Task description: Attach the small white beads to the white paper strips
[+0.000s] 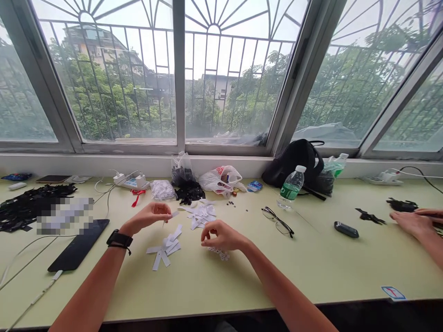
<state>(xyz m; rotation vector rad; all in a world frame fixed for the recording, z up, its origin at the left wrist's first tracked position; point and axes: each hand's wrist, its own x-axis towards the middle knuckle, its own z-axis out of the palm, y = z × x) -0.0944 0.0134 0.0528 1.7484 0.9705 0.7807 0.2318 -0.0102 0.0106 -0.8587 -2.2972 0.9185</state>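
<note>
My left hand [148, 217], with a black band on the wrist, pinches a white strip [175, 214] between thumb and fingertips above the table. Just below it lies a loose pile of white strips [166, 246], fanned out across one another. My right hand [223, 236] is closed, its fingers curled and thumb drawn in; whatever it may hold is hidden. Under that hand sits a heap of small white ring-like pieces [224, 255], partly covered. Beyond both hands, a second pile of white strips [200, 213] lies spread on the table.
Eyeglasses [278, 222], a water bottle [291, 189] and a black device [346, 229] lie to the right, near another person's hands [411, 223]. On the left are a dark tablet [79, 246] with its cable and black pieces [29, 205]. Plastic bags [221, 180] line the window side.
</note>
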